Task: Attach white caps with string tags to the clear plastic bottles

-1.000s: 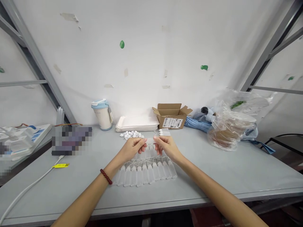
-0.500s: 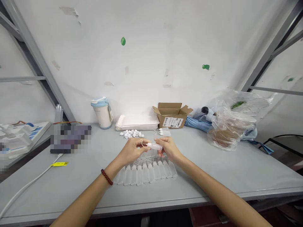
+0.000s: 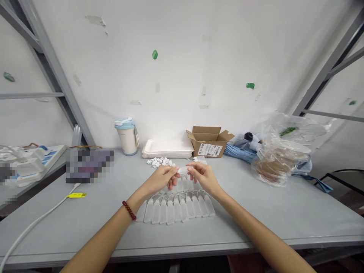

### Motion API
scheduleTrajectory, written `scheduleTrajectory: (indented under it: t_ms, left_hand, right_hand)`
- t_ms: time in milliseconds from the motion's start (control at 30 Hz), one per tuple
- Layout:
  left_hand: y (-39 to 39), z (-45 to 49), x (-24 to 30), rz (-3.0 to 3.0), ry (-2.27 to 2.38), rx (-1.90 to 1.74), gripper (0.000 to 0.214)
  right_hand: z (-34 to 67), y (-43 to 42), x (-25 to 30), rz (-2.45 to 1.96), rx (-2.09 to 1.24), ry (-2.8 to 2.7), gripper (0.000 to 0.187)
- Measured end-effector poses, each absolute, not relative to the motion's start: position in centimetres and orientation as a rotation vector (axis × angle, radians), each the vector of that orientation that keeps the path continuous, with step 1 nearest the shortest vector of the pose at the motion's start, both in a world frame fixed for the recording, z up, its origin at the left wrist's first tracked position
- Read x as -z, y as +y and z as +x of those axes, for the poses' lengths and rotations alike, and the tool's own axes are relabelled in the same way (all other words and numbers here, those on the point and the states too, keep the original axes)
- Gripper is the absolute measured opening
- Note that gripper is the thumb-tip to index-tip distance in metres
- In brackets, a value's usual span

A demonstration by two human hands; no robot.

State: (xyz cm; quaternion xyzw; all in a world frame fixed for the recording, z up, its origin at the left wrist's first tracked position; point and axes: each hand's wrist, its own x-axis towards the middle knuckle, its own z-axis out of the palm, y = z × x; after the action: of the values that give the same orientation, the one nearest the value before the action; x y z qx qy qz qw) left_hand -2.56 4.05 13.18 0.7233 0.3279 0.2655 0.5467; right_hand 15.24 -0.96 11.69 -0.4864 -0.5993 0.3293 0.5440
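Both of my hands meet above the grey table (image 3: 256,212), pinching one small translucent plastic bottle (image 3: 183,171) between them. My left hand (image 3: 162,179), with a dark red bead bracelet at the wrist, grips the bottle's left end. My right hand (image 3: 203,176) grips its right end with closed fingers. Directly below lies a row of several like bottles (image 3: 178,206) side by side, thin loops at their tops. A small pile of white caps (image 3: 159,162) sits just beyond my hands.
Along the back wall stand a blue-lidded cup (image 3: 126,136), a stack of white trays (image 3: 167,148), an open cardboard box (image 3: 209,141), blue cloth and a crumpled clear bag (image 3: 281,151). A white cable with a yellow tag (image 3: 75,195) runs at left.
The bottle was held out lengthwise between my hands half a second ago; now my hands have closed in on it and risen slightly. The view has shifted a little.
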Motion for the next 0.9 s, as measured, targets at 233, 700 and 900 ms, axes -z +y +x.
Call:
scheduleTrajectory:
  t_ms: [233,700,900]
  left_hand:
    - [7.5,-6.0,-14.1,1.486,1.024,-1.548,0.034]
    - [10.9,-6.7,-9.0,2.578,1.206,-0.755,0.034]
    - [11.0,-6.7,-9.0,2.564,1.197,-0.712,0.031]
  right_hand:
    - [18.5,0.9,-11.3,-1.387,-0.381,-1.517,0.024]
    - [23.5,2.3,-10.1,-1.963,-0.111,-1.930,0.015]
    - [23.1,2.2,-10.2,-2.047,0.026,-1.924,0.018]
